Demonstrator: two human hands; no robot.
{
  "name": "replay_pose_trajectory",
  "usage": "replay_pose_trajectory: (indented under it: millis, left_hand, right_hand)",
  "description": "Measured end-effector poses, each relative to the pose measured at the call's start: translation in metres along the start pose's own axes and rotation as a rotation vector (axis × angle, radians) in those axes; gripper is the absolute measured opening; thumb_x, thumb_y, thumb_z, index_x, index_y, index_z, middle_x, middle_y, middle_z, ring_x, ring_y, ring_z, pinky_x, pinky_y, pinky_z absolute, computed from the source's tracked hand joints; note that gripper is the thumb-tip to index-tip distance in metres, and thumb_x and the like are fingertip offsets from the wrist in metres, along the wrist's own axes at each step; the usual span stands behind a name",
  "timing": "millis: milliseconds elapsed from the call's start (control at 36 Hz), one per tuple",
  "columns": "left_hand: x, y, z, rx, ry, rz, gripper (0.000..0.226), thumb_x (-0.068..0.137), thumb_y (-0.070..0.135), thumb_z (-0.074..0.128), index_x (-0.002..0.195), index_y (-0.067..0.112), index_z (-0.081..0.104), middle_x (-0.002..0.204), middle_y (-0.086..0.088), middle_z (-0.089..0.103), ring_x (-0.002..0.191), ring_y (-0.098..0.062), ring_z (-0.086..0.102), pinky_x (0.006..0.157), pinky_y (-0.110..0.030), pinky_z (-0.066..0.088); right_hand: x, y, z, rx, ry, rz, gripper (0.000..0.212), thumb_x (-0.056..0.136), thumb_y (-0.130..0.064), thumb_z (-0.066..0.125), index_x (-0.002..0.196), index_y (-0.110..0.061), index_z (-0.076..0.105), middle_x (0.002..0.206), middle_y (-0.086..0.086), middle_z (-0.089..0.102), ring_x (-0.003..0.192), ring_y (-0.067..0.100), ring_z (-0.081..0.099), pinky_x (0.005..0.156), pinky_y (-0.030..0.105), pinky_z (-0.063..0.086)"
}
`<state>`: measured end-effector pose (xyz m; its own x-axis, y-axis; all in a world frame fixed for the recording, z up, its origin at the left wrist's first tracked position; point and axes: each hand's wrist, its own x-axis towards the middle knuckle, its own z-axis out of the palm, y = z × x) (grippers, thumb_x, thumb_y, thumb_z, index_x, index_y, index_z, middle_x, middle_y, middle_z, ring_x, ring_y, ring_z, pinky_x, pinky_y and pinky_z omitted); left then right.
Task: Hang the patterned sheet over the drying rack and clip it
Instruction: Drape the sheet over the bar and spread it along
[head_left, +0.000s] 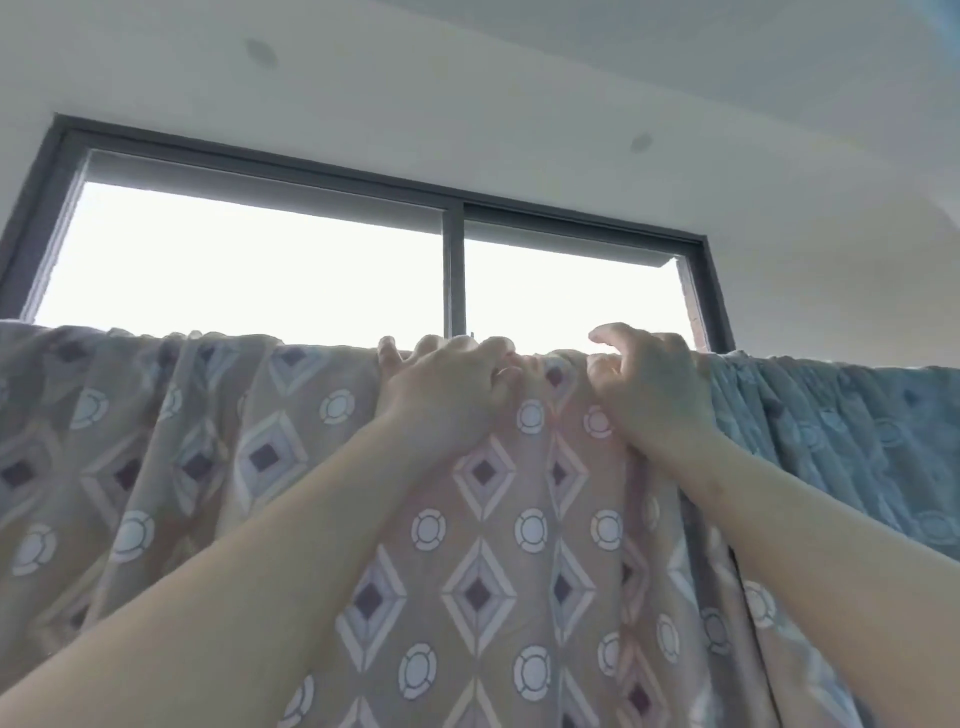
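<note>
Sheet (483, 571) bunched under both hands' fingers.

Sheet (478, 545) — tan, white rings, purple-centred diamonds.

the patterned sheet (478, 571) hides the drying rack entirely and runs off the left, right and bottom edges.

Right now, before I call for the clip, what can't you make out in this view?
Drying rack bar: head view, covered by the patterned sheet draped over it.
Any clip: none seen; curled fingers of the left hand and right hand could hide one.
Sheet's bottom hem: cut off by the lower frame edge.
Outside the window: washed out white by glare.
</note>
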<state>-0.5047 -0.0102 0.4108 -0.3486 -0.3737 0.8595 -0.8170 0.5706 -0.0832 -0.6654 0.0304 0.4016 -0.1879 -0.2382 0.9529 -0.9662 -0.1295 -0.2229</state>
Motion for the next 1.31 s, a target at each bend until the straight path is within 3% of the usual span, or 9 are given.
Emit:
replay_pose_trajectory:
  millis: [139,306,389,500,611,806,889,1056,1306]
  left_hand:
    - [0.005,0.040,0.016,-0.063,0.080,0.082,0.038,0.098,0.039,0.024,0.129,0.032,0.044,0.134,0.005,0.046,0.130,-0.018,0.036,0.111,-0.054,0.004]
    - [-0.001,0.106,0.039,-0.298,0.285,0.290,0.029,0.096,0.026,0.037,0.117,0.023,0.057,0.122,0.009,0.055,0.126,-0.010,0.036,0.108,-0.031,0.013]
    - [-0.006,0.143,0.049,-0.471,0.332,0.365,0.029,0.093,0.021,0.040,0.111,0.020,0.063,0.116,0.006,0.061,0.119,-0.017,0.046,0.100,-0.031,0.029]
    - [-0.013,0.197,0.060,-0.681,0.241,0.324,0.029,0.095,0.018,0.037,0.112,0.016,0.061,0.116,0.004,0.059,0.113,-0.017,0.047,0.091,-0.032,0.041]
    - [-0.020,0.252,0.078,-0.841,0.145,0.318,0.029,0.097,0.015,0.036,0.116,0.013,0.058,0.118,-0.001,0.057,0.093,-0.018,0.052,0.079,-0.029,0.044]
    - [-0.019,0.327,0.126,-1.021,-0.024,0.197,0.033,0.095,0.011,0.037,0.120,0.018,0.058,0.123,0.001,0.057,0.113,-0.014,0.051,0.091,-0.022,0.037]
    - [-0.019,0.352,0.144,-1.107,-0.096,0.140,0.034,0.094,0.009,0.037,0.120,0.015,0.059,0.124,0.000,0.059,0.114,-0.014,0.052,0.088,-0.019,0.036]
    - [-0.011,0.397,0.187,-1.124,-0.179,0.137,0.031,0.092,0.009,0.041,0.115,0.016,0.061,0.119,-0.006,0.061,0.109,-0.021,0.056,0.092,-0.028,0.041]
    - [0.003,0.455,0.253,-1.198,-0.175,0.107,0.032,0.093,0.015,0.041,0.116,0.024,0.062,0.120,0.004,0.060,0.114,-0.016,0.053,0.081,-0.021,0.036]
  right_hand:
    - [-0.010,0.041,-0.011,-0.027,0.061,0.027,0.030,0.092,-0.031,0.038,0.109,-0.022,0.062,0.115,-0.006,0.062,0.109,0.020,0.049,0.089,0.037,0.041]
    - [-0.020,0.083,-0.041,-0.082,0.072,0.056,0.031,0.094,-0.029,0.040,0.121,-0.024,0.056,0.128,-0.005,0.055,0.116,0.017,0.047,0.094,0.037,0.041]
    - [-0.024,0.111,-0.062,-0.104,0.091,0.120,0.030,0.094,-0.029,0.042,0.120,-0.024,0.056,0.128,-0.005,0.056,0.119,0.017,0.045,0.094,0.037,0.041]
    - [-0.036,0.152,-0.094,-0.069,0.068,0.242,0.034,0.091,-0.027,0.045,0.123,-0.023,0.055,0.129,-0.002,0.055,0.123,0.020,0.045,0.096,0.038,0.041]
    - [-0.052,0.197,-0.131,-0.054,-0.013,0.320,0.038,0.092,-0.018,0.046,0.130,-0.017,0.052,0.132,0.003,0.053,0.117,0.020,0.049,0.087,0.026,0.037]
    - [-0.066,0.265,-0.167,-0.001,-0.172,0.427,0.040,0.093,-0.014,0.048,0.132,-0.022,0.048,0.112,0.001,0.054,0.069,0.003,0.050,0.043,0.007,0.039]
    - [-0.076,0.288,-0.168,-0.010,-0.209,0.477,0.042,0.093,-0.014,0.048,0.133,-0.024,0.047,0.110,0.001,0.054,0.066,-0.001,0.051,0.055,0.006,0.038]
    - [-0.093,0.339,-0.167,-0.030,-0.223,0.590,0.045,0.092,-0.017,0.050,0.134,-0.029,0.044,0.124,0.004,0.053,0.102,0.016,0.051,0.082,0.024,0.037]
    - [-0.102,0.411,-0.161,-0.067,-0.168,0.706,0.044,0.092,-0.015,0.046,0.135,-0.026,0.043,0.134,0.007,0.050,0.104,0.015,0.046,0.087,0.025,0.034]
